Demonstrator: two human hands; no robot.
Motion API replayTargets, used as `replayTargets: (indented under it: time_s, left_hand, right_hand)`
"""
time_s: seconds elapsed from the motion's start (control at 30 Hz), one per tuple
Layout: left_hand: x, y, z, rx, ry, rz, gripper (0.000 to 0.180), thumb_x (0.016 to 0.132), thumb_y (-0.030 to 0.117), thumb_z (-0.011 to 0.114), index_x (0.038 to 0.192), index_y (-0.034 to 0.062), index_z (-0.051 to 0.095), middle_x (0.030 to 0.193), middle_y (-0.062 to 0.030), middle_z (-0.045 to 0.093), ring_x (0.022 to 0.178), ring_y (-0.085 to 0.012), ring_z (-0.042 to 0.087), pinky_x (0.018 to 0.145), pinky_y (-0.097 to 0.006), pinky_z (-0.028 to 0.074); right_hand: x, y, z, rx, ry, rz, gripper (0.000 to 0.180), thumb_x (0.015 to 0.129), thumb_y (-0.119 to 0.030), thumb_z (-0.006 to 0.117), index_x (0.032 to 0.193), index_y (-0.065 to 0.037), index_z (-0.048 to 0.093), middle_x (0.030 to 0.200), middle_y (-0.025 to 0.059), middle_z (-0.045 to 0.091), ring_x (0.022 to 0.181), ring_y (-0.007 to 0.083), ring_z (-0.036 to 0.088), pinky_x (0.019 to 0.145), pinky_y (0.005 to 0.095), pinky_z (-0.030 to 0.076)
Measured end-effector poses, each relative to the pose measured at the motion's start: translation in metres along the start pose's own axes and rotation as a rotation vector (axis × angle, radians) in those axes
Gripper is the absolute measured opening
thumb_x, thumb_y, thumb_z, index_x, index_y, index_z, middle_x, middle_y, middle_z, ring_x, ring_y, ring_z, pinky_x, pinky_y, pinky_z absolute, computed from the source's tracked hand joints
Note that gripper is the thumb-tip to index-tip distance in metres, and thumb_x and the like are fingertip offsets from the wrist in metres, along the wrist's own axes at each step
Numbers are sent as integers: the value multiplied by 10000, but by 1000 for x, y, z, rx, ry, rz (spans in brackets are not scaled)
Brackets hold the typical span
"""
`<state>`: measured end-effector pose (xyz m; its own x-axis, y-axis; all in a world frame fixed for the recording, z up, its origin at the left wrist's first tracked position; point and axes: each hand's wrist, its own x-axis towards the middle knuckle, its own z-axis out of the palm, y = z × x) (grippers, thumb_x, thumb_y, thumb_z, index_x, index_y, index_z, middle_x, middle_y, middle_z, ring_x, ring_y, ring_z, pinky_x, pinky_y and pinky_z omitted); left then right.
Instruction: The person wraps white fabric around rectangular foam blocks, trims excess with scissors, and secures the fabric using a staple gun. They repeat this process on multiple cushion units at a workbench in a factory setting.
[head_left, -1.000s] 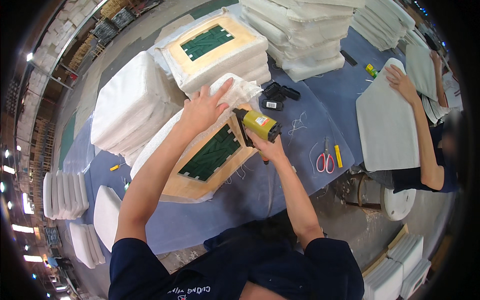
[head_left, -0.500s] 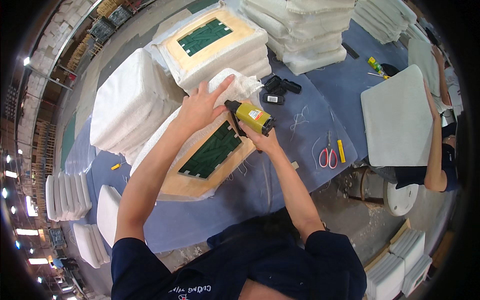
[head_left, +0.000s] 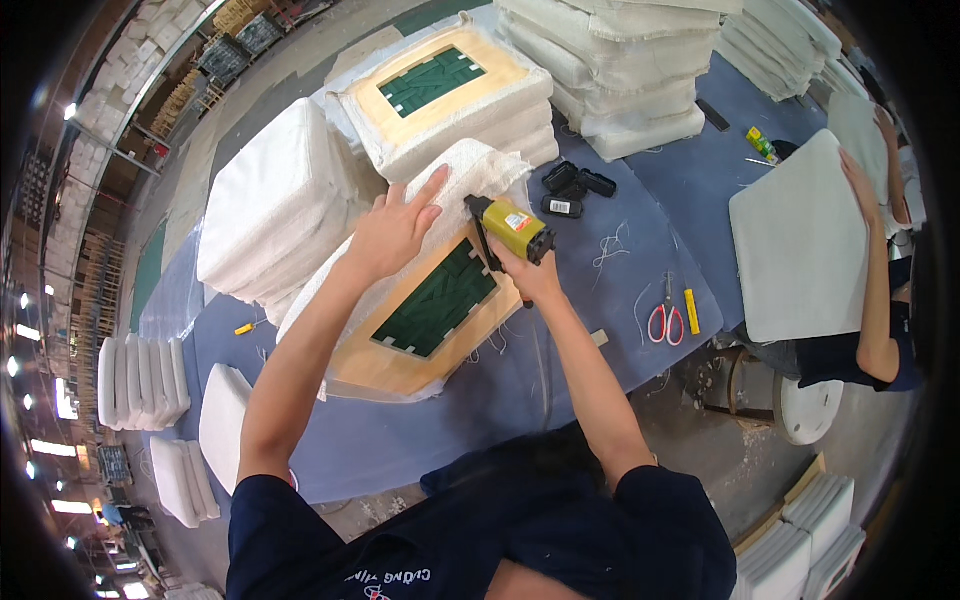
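A seat cushion stands tilted before me, its wooden underside (head_left: 350,372) facing me with green webbing (head_left: 437,300) across the opening. White fabric (head_left: 462,175) covers its upper side and bunches loosely at the far corner. My left hand (head_left: 392,232) lies on this fabric along the upper edge, fingers spread, holding nothing. In my right hand (head_left: 528,272) is a yellow-green and black staple gun (head_left: 515,228), gripped by its handle. The gun's nose points left, close to the cushion's fabric edge; whether it touches cannot be made out.
Stacked cushions (head_left: 445,140) and a taller pile (head_left: 630,75) stand behind. Black cases (head_left: 575,185), red-handled scissors (head_left: 666,322) and a yellow cutter (head_left: 692,310) lie on the blue table cover (head_left: 590,290). At right a co-worker's hand (head_left: 858,185) holds a pale panel (head_left: 800,240).
My left hand has drawn back from the staple gun's nose, leaving a wider gap between thumb and gun. The whole view has shifted slightly.
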<state>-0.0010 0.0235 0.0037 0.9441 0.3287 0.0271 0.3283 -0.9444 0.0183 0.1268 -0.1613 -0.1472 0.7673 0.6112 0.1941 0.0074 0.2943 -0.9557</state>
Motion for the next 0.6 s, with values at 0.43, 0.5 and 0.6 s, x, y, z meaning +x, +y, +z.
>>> replayTargets:
  time_s: [0.43,0.5,0.6]
  left_hand:
    - [-3,-8,9,51,71,88,858,1029,360,733,1731,477,254,1436,-267,544,1162,-517,669,994,-585,572]
    - [-5,-6,5,43,38,82,910,1003,320,762,1735,474,243,1445,-273,535,1184,-522,658,1014,-586,563]
    - [-7,2,-3,23,-8,67,996,956,268,803,1745,455,223,1454,-287,519,1237,-533,626,1054,-586,542]
  right_hand:
    - [-21,7,25,-60,-73,-66,287,933,-187,873,1139,3,809,997,69,831,872,124,765,807,302,597]
    - [-24,12,29,-94,-81,-97,293,928,-213,879,1112,5,812,940,64,825,814,121,755,756,306,588]
    - [-30,15,33,-136,-122,-120,305,922,-245,888,1080,4,812,879,59,813,748,126,737,698,318,568]
